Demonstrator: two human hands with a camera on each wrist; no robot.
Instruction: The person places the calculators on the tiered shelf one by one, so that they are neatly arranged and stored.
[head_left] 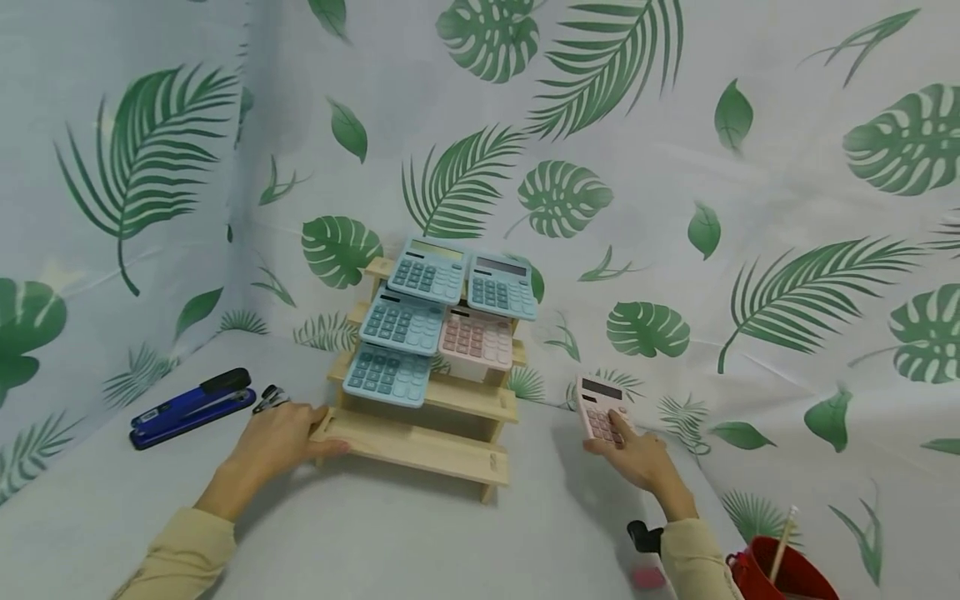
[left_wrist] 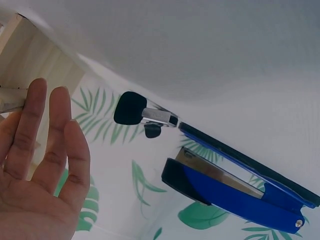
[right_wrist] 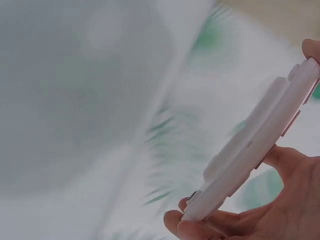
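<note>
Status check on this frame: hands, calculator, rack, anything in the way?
Left hand rests on wooden rack bottom step. Right hand grips pink calculator, off the rack. Rack's lower right steps free.

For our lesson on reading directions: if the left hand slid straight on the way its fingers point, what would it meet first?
The left hand already touches the wooden stand at its lowest step; going on, it would likely just push against that.

head view looks down over the whole table; wrist views sit close, sharing its stapler and pink calculator.
</note>
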